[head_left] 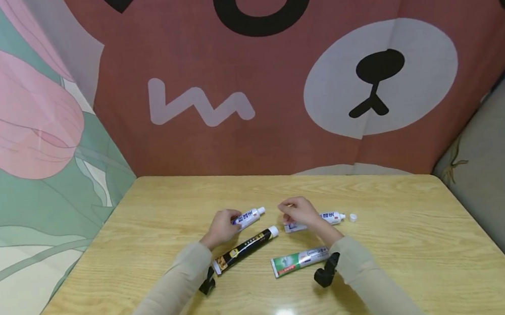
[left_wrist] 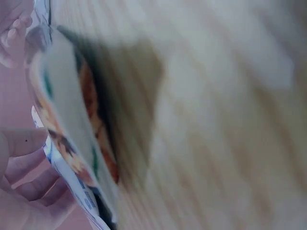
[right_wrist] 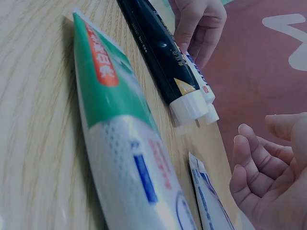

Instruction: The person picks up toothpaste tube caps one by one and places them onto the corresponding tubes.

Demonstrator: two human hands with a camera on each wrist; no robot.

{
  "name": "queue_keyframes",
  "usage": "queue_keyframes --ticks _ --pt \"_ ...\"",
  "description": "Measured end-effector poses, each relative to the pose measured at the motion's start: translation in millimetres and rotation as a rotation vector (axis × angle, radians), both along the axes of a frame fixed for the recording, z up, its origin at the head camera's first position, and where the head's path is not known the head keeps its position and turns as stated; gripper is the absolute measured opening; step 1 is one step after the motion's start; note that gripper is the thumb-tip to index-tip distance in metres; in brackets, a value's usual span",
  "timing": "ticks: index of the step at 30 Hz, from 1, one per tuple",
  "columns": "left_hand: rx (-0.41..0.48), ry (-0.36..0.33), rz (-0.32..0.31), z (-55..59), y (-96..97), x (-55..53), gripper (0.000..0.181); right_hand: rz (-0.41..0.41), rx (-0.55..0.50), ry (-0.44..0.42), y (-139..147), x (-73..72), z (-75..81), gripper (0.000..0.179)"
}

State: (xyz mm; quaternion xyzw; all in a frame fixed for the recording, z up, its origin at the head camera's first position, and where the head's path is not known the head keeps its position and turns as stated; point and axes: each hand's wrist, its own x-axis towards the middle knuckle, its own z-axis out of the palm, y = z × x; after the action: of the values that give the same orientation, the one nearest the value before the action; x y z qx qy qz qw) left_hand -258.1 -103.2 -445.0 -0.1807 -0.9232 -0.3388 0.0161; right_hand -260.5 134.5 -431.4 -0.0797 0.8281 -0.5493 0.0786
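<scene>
My left hand point(head_left: 220, 227) grips a small white toothpaste tube point(head_left: 248, 219) with blue lettering; its white cap points right. The left wrist view shows the thumb and fingers of the left hand point(left_wrist: 31, 184) at this tube, partly behind another tube's blurred end. My right hand point(head_left: 301, 210), fingers loosely bent and holding nothing, hovers over a second white toothpaste tube point(head_left: 331, 217) and hides part of it. That tube's nozzle is bare, and a small white cap point(head_left: 353, 217) lies beside it. In the right wrist view, the right hand point(right_wrist: 273, 167) is apart from the tubes.
A black toothpaste tube point(head_left: 245, 250) with a white cap lies nearest the left wrist. A green and white toothpaste tube point(head_left: 300, 261) lies under the right wrist, its cap end hidden. All rest on a wooden table point(head_left: 382, 277), with a printed cloth point(head_left: 278, 140) behind it.
</scene>
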Motion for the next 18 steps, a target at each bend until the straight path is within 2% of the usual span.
queue_keyframes --ticks 3,10,14,18 --pt "0.026 0.006 0.005 5.3 3.2 4.7 0.03 0.024 0.015 0.026 7 3.7 3.8 0.031" --pt "0.131 0.114 -0.042 19.0 17.2 16.8 0.024 0.094 0.024 0.042 27 11.1 11.5 0.034" --pt "0.181 0.117 -0.063 23.2 25.4 25.4 0.02 0.137 0.053 0.066 39 16.6 14.5 0.035" --pt "0.226 0.079 -0.079 23.0 33.1 33.8 0.02 0.168 0.091 0.084 52 24.1 16.4 0.034"
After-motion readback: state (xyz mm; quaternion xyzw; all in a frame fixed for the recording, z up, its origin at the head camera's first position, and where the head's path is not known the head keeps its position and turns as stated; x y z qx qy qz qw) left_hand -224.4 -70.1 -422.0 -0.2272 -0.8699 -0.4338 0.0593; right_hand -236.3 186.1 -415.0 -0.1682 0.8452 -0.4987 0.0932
